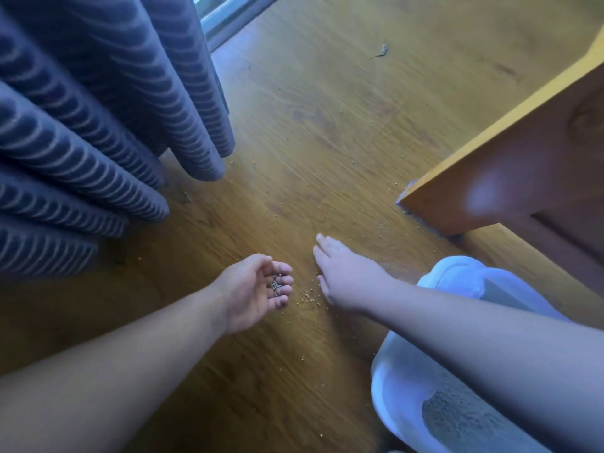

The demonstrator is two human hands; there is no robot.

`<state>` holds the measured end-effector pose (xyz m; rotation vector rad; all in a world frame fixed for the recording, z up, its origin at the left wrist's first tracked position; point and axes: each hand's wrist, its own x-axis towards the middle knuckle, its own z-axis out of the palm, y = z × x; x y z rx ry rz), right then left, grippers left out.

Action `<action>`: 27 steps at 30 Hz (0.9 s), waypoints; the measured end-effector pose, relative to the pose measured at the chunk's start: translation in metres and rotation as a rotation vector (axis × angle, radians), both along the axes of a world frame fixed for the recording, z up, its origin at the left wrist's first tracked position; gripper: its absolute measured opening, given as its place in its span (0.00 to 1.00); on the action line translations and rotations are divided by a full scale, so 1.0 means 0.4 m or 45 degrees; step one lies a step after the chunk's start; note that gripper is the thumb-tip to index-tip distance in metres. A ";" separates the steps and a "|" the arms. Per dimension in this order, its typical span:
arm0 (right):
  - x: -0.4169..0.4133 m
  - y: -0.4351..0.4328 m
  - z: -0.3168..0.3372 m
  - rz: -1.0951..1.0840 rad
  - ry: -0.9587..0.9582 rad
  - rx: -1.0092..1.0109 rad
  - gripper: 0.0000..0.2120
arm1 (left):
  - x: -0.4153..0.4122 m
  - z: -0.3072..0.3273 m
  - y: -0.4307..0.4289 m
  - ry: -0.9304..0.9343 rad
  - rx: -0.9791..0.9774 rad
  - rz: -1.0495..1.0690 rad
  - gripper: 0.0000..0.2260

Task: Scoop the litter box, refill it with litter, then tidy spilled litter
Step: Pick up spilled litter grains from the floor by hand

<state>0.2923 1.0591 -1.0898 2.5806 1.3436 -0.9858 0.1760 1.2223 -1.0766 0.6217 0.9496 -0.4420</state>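
Observation:
My left hand [253, 289] is turned palm up just above the wooden floor, fingers cupped round a small heap of grey litter grains [277, 285]. My right hand [343, 273] lies flat, palm down, on the floor beside it, fingers straight. A little pile of spilled litter [306, 294] sits on the floor between the two hands. More loose grains dot the boards around them. The white litter box [402, 387] is at the lower right, partly under my right forearm, with grey litter [457, 416] inside.
A grey-blue ribbed curtain [98, 125] hangs in folds at the left, down to the floor. A wooden cabinet corner [490, 178] juts in from the right. A sliding door track [228, 21] runs along the top. A bit of debris [380, 51] lies far away.

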 end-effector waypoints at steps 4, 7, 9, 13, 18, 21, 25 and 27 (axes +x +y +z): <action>0.122 -0.021 -0.031 -0.210 -0.146 0.094 0.33 | 0.019 -0.004 -0.016 0.007 0.016 -0.012 0.17; 0.149 -0.011 -0.068 -0.393 -0.198 -0.123 0.36 | 0.028 -0.005 -0.037 0.009 0.010 -0.030 0.17; 0.084 -0.013 -0.068 -0.372 -0.167 -0.133 0.36 | 0.042 -0.006 -0.050 -0.009 0.010 -0.057 0.16; -0.027 -0.054 -0.042 -0.125 -0.064 -0.133 0.34 | 0.076 -0.010 -0.073 -0.038 -0.019 -0.082 0.16; 0.088 -0.076 -0.080 -0.634 -0.068 -0.319 0.40 | 0.094 -0.013 -0.106 -0.028 -0.017 -0.133 0.16; 0.057 -0.079 -0.111 -0.633 -0.068 -0.513 0.45 | 0.091 -0.012 -0.113 0.007 -0.004 -0.169 0.16; -0.091 -0.071 -0.017 -0.280 0.065 -0.488 0.41 | 0.080 -0.010 -0.098 -0.008 0.003 -0.211 0.16; -0.089 -0.072 0.043 -0.235 0.157 -0.379 0.37 | 0.069 -0.007 -0.085 -0.011 0.028 -0.227 0.16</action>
